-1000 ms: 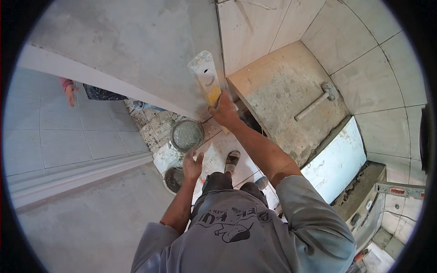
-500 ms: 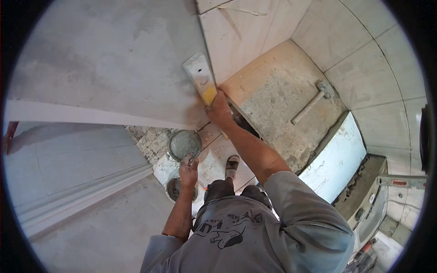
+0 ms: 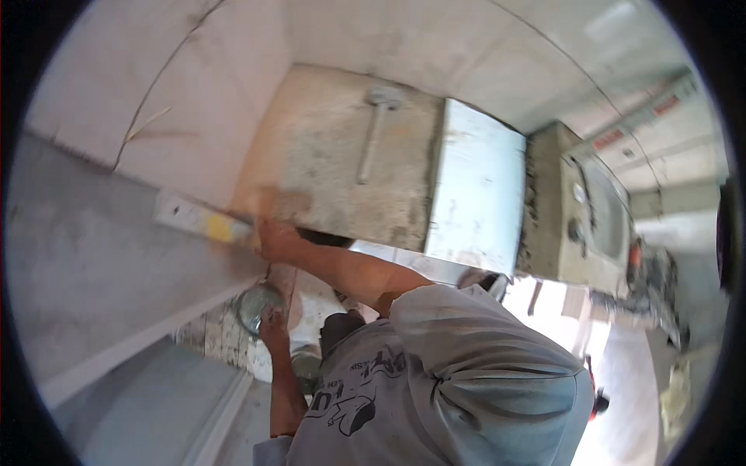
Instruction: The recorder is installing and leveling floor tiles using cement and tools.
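Left of centre in the frame, a flat, pale bar (image 3: 203, 221) slants up and leftward from the right hand (image 3: 272, 234), lying along the line where the grey wall (image 3: 93, 221) meets the pinkish tiles (image 3: 198, 101). Its face is off-white and smudged, with a dark hole near the far end and a yellow patch closer to the grip; whether it touches the wall cannot be told. The right hand's fingers, smeared by blur, are closed around the bar's near end. Below, left of the bottom centre, a round bucket (image 3: 239, 312) shows a dull grey-green mass within its rim. The left hand (image 3: 273, 330) is at that bucket's right edge; its fingers are too blurred to tell whether they grasp anything or touch the rim. Just under it, a second bucket (image 3: 307, 386) sits partly behind the left forearm, its greyish contents indistinct.
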`<state>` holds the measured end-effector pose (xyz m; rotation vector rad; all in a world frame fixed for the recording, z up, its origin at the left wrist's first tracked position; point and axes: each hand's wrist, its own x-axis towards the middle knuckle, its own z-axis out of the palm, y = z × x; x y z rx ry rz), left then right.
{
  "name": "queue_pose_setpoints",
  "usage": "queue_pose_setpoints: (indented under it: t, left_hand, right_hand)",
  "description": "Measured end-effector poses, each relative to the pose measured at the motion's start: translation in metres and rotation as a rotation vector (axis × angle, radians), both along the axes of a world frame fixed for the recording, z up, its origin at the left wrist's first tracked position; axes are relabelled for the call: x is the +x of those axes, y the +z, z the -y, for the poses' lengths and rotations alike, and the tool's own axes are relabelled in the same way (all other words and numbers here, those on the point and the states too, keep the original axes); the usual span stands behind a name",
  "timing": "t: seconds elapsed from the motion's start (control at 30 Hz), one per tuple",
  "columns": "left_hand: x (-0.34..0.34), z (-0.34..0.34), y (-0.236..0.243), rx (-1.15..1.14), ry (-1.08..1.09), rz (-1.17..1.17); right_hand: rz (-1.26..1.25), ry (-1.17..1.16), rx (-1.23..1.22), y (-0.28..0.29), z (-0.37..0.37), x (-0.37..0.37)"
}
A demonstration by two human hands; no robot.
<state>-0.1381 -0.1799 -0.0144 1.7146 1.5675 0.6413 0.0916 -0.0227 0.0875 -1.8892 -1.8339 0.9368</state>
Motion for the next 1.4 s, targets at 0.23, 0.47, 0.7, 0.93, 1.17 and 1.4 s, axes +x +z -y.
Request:
queue_pose_setpoints:
  t: [0.23,0.47,0.7,0.93,1.17,1.4]
  left_hand:
    - [0.118,-0.077,0.063,-0.271,-0.175,0.122]
    - [0.253,-0.117,0.1,-0.242,-0.281,0.417]
    - [0.316,-0.076,0.107,-0.294,-0.279,0.499]
    - [0.338,-0.047,0.089,-0.209,-0.264,0.476]
    - [0.391,-0.068,0.118,-0.17,-0.4,0.387]
    - [0.441,-0.09,0.117,-0.358,-0.428,0.339]
  right_hand:
    - [-0.014,-0.302,0.038,0.064,0.108,0.179]
    - [0.435,-1.115,0.625,0.196,0.226,0.441]
    - [0.561,-1.613,0.83,0.296,0.279,0.596]
    - [0.278,-1.558,1.0,0.282,0.262,0.722]
    - [0.142,-1.466,1.114,0.31,0.286,0.682]
    - [0.284,-1.313,0.946,0.323,0.246,0.469]
